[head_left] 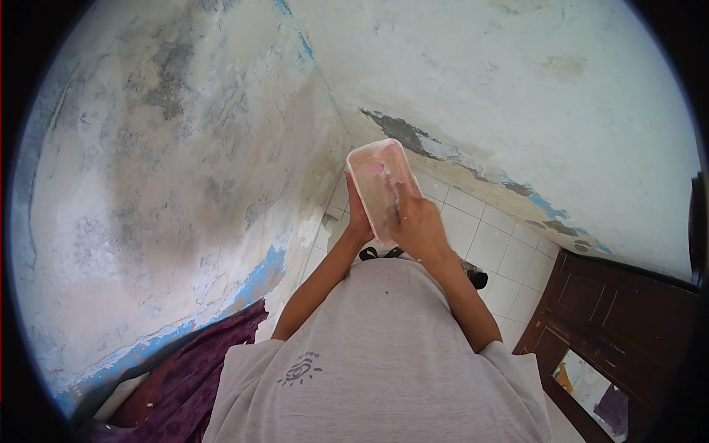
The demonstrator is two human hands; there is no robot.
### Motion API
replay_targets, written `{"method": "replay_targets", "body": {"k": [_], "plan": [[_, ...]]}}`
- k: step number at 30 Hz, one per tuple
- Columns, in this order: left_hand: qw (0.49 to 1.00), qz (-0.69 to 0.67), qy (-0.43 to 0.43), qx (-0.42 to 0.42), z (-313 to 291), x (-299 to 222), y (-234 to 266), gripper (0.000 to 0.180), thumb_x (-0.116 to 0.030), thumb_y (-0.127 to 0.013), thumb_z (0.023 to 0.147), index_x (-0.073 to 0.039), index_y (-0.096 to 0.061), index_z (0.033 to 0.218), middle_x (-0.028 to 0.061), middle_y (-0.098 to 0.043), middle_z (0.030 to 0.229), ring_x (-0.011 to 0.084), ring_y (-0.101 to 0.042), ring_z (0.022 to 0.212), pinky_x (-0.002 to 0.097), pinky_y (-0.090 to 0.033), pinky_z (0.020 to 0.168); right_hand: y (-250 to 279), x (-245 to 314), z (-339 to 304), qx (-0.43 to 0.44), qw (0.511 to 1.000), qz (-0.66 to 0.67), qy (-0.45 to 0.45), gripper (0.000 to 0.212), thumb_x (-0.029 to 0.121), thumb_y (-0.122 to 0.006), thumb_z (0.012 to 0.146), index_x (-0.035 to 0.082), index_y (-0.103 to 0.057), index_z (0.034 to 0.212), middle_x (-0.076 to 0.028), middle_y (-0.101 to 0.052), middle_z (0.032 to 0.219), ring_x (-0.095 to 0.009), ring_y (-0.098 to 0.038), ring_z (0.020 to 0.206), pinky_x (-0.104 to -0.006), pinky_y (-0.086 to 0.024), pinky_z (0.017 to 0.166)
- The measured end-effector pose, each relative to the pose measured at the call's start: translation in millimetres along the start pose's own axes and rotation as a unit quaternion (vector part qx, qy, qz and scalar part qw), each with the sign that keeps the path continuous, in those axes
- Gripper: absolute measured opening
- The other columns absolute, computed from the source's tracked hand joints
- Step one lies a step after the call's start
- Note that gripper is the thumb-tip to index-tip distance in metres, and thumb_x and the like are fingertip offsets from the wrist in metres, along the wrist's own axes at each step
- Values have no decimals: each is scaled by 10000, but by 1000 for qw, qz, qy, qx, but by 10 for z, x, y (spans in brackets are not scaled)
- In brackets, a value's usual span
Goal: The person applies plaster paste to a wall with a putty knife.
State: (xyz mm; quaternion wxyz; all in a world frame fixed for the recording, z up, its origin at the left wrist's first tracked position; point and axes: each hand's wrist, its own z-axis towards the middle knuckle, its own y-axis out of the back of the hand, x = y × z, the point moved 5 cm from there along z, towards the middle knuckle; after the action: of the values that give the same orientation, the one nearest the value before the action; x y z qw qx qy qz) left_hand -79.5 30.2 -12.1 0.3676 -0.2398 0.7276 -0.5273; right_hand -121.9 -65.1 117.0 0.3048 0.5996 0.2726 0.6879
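Observation:
A pale pink rectangular plastic tub (366, 193) with a whitish rim is tilted in front of my chest. My left hand (359, 215) grips its left side from outside and below, most of the fingers hidden behind the wall. Over the tub's right side comes my right hand (418, 223), its bent fingers reaching into it. Something thin seems to be pinched there, but blur and the hand keep me from making out its kind. Pinkish and whitish smears (378, 169) mark the inside near the far end.
Walls with peeling paint, the left wall (185, 162) and right wall (532, 96), meet in a corner ahead. White floor tiles (491, 244) lie below. A dark wooden cabinet (598, 303) stands at the right, purple cloth (199, 369) at the lower left.

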Motion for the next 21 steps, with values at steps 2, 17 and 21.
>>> {"method": "replay_targets", "body": {"k": [2, 17, 21], "plan": [[999, 40, -3, -35, 2, 11, -57, 863, -784, -205, 992, -160, -351, 1571, 104, -513, 1485, 272, -548, 1331, 448, -484, 1109, -64, 79, 2, 9, 999, 14, 41, 396, 75, -655, 849, -83, -557, 1199, -244, -655, 676, -444, -667, 620, -503, -551, 585], [990, 120, -25, -70, -18, -34, -112, 906, -826, -238, 953, -180, -330, 1582, 95, -473, 1519, 290, -502, 1372, 468, -453, 1135, -105, 5, 180, -9, 998, 17, 56, 473, 70, -672, 824, -85, -530, 1248, -252, -646, 674, -456, -661, 620, -516, -547, 578], [993, 102, -20, -47, -7, -12, -96, 918, -824, -193, 957, -170, -303, 1593, 101, -467, 1524, 286, -505, 1373, 458, -465, 1128, 76, -104, 131, 0, 999, -14, -32, 409, 117, -655, 852, -69, -542, 1198, -239, -668, 693, -438, -670, 623, -509, -563, 630]]}}
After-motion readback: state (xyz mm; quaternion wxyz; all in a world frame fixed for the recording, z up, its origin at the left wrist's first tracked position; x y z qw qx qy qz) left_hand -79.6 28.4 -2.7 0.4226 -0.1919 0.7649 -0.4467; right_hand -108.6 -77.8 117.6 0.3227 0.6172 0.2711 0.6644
